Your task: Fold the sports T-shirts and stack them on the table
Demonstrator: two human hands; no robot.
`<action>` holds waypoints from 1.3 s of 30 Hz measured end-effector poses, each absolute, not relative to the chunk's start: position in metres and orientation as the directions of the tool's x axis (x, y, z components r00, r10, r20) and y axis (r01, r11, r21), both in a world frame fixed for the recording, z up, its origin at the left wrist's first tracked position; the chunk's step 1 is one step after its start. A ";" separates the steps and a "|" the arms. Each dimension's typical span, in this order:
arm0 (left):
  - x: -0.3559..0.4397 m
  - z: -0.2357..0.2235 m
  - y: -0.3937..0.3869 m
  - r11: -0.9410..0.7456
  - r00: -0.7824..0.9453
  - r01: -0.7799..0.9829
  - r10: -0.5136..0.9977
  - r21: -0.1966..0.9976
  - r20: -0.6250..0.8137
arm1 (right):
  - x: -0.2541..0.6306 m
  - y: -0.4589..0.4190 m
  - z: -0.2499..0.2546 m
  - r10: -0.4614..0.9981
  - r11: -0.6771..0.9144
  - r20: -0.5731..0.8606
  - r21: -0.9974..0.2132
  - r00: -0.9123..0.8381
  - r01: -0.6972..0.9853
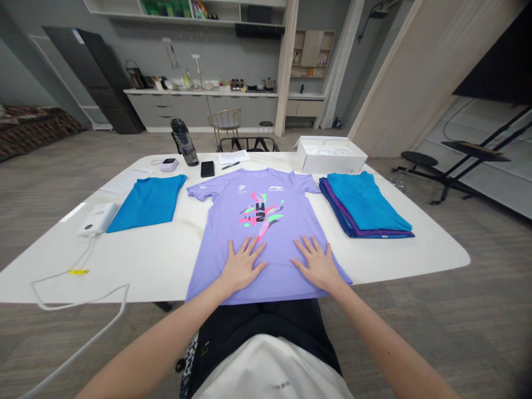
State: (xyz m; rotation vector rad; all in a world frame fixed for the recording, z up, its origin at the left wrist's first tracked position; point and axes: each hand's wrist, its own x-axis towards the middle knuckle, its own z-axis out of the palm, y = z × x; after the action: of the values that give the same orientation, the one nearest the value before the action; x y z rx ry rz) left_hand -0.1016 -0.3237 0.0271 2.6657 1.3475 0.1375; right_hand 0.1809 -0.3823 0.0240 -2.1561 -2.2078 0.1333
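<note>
Two open hands, left (242, 266) and right (318, 265), fingers spread flat on a lilac Li-Ning T-shirt (208, 260)

1. A T-shirt (266, 260) lies in the middle of the bench (50, 271), and the left hand (243, 265) and right hand (318, 265) are on it.
2. Left of it lies a folded shirt (147, 202), and further left a power bank (97, 219).
3. Right of it lies a stack of shirts (366, 205).
4. Behind it are a phone (207, 169), a paper (234, 157), a bottle (185, 143) and a box (332, 158).
</note>
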 end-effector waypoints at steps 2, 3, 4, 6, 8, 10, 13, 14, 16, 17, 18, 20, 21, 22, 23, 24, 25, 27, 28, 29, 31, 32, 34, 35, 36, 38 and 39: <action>-0.102 0.025 -0.325 -0.589 0.596 0.789 0.803 0.176 0.017 | 0.179 -0.383 0.025 0.999 0.026 -0.037 -0.090 -0.030 0.996; -0.102 0.025 -0.326 -0.588 0.595 0.789 0.804 0.177 0.018 | 0.179 -0.383 0.025 0.999 0.023 -0.046 -0.085 -0.027 0.996; -0.102 0.026 -0.326 -0.586 0.593 0.790 0.805 0.181 0.018 | 0.178 -0.383 0.026 0.998 0.017 -0.056 -0.080 -0.022 0.997; -0.102 0.030 -0.327 -0.586 0.594 0.788 0.804 0.191 0.018 | 0.177 -0.382 0.029 0.997 0.003 -0.077 -0.074 -0.009 0.997; -0.101 0.037 -0.325 -0.599 0.606 0.775 0.795 0.201 0.033 | 0.178 -0.377 0.034 0.997 0.000 -0.071 -0.069 -0.005 0.998; -0.097 0.043 -0.316 -0.613 0.614 0.762 0.787 0.209 0.068 | 0.178 -0.367 0.038 0.999 0.034 -0.037 -0.077 -0.037 0.996; -0.087 0.045 -0.287 -0.605 0.599 0.767 0.795 0.215 0.100 | 0.177 -0.341 0.039 0.994 0.112 -0.004 -0.119 -0.114 0.986; -0.083 0.044 -0.273 -0.594 0.588 0.775 0.803 0.216 0.097 | 0.176 -0.329 0.037 0.991 0.128 -0.009 -0.136 -0.130 0.982; -0.075 0.040 -0.242 -0.564 0.563 0.796 0.823 0.220 0.076 | 0.173 -0.300 0.033 0.990 0.134 -0.020 -0.163 -0.139 0.977; -0.072 0.038 -0.225 -0.549 0.549 0.806 0.833 0.222 0.065 | 0.171 -0.284 0.030 0.990 0.130 -0.022 -0.174 -0.136 0.976; -0.069 0.036 -0.207 -0.533 0.535 0.816 0.843 0.223 0.059 | 0.168 -0.267 0.028 0.991 0.126 -0.022 -0.183 -0.133 0.975; -0.066 0.032 -0.175 -0.503 0.503 0.836 0.862 0.218 0.060 | 0.164 -0.233 0.025 0.992 0.116 -0.020 -0.191 -0.123 0.975; -0.065 0.030 -0.161 -0.487 0.485 0.847 0.872 0.213 0.064 | 0.162 -0.216 0.024 0.993 0.111 -0.022 -0.192 -0.117 0.975; -0.064 0.028 -0.149 -0.470 0.467 0.858 0.882 0.208 0.066 | 0.160 -0.201 0.024 0.993 0.105 -0.027 -0.191 -0.112 0.976; -0.064 0.025 -0.139 -0.451 0.448 0.869 0.892 0.203 0.065 | 0.159 -0.188 0.023 0.994 0.097 -0.035 -0.189 -0.106 0.977; -0.064 0.022 -0.132 -0.436 0.433 0.878 0.899 0.200 0.061 | 0.158 -0.178 0.022 0.994 0.087 -0.043 -0.183 -0.097 0.979; -0.064 0.018 -0.127 -0.426 0.424 0.883 0.904 0.198 0.057 | 0.157 -0.170 0.021 0.995 0.078 -0.048 -0.175 -0.087 0.981; -0.065 0.012 -0.122 -0.419 0.417 0.887 0.907 0.195 0.053 | 0.157 -0.162 0.018 0.995 0.070 -0.054 -0.159 -0.079 0.985; -0.064 0.009 -0.122 -0.420 0.418 0.887 0.907 0.194 0.052 | 0.157 -0.161 0.016 0.995 0.070 -0.055 -0.156 -0.080 0.985; -0.064 0.008 -0.122 -0.422 0.420 0.886 0.906 0.193 0.052 | 0.158 -0.160 0.015 0.995 0.072 -0.056 -0.158 -0.082 0.985; -0.062 0.010 -0.120 -0.423 0.421 0.885 0.906 0.192 0.055 | 0.161 -0.159 0.015 0.995 0.075 -0.050 -0.174 -0.085 0.982; -0.060 0.013 -0.117 -0.421 0.418 0.886 0.907 0.193 0.063 | 0.163 -0.156 0.016 0.996 0.073 -0.042 -0.178 -0.082 0.981; -0.054 0.019 -0.105 -0.414 0.405 0.888 0.910 0.199 0.086 | 0.171 -0.144 0.021 0.998 0.062 -0.013 -0.170 -0.065 0.983; -0.050 0.023 -0.096 -0.408 0.397 0.890 0.913 0.203 0.094 | 0.176 -0.136 0.024 0.999 0.049 -0.002 -0.161 -0.050 0.986; -0.046 0.025 -0.086 -0.402 0.390 0.892 0.916 0.206 0.098 | 0.182 -0.126 0.027 0.999 0.033 0.007 -0.151 -0.032 0.988; -0.038 0.027 -0.064 -0.386 0.375 0.898 0.922 0.210 0.090 | 0.195 -0.104 0.032 1.000 -0.008 0.009 -0.143 0.009 0.990; -0.034 0.026 -0.053 -0.372 0.364 0.904 0.928 0.211 0.079 | 0.201 -0.093 0.033 1.000 -0.029 0.004 -0.146 0.030 0.989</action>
State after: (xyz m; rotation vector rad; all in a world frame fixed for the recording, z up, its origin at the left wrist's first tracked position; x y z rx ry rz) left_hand -0.0344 -0.0534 0.0264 2.4834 1.6782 0.2794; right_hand 0.2011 -0.0933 0.0328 -2.1737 -2.1104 0.1506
